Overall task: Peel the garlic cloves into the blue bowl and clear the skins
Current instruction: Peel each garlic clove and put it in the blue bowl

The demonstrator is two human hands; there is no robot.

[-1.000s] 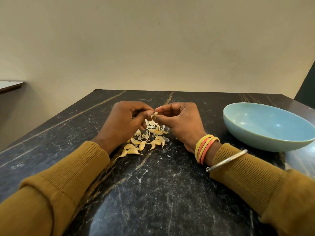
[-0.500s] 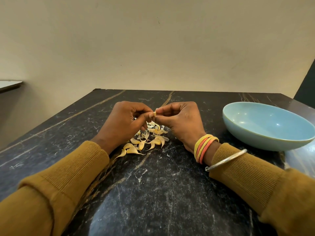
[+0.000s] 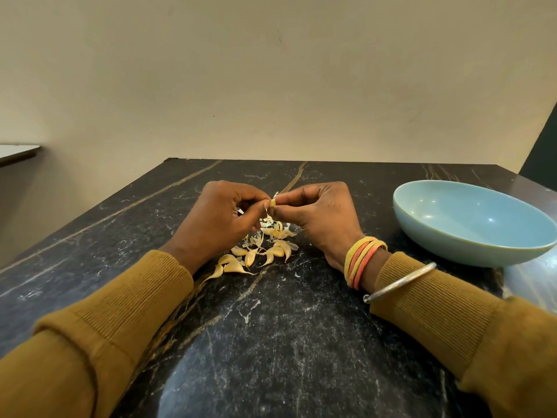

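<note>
A small yellowish garlic clove (image 3: 273,203) is pinched between the fingertips of both hands, just above the table. My left hand (image 3: 217,218) curls its fingers and thumb round the clove's left end. My right hand (image 3: 319,215) pinches its right end between thumb and forefinger, and a thin flake of skin sticks up from it. Below the hands lies a heap of unpeeled garlic cloves (image 3: 256,256) mixed with loose white skins (image 3: 275,229). The blue bowl (image 3: 470,224) stands to the right of my right hand, with nothing in it.
The black marble table (image 3: 271,342) runs to a far edge against a beige wall. Its right edge lies just past the bowl. A pale ledge (image 3: 18,152) shows at the far left, off the table.
Both hands have lifted slightly with the clove and the fingertips have shifted on it. A flake of skin now stands up from the clove. The bowl and heap have not moved.
</note>
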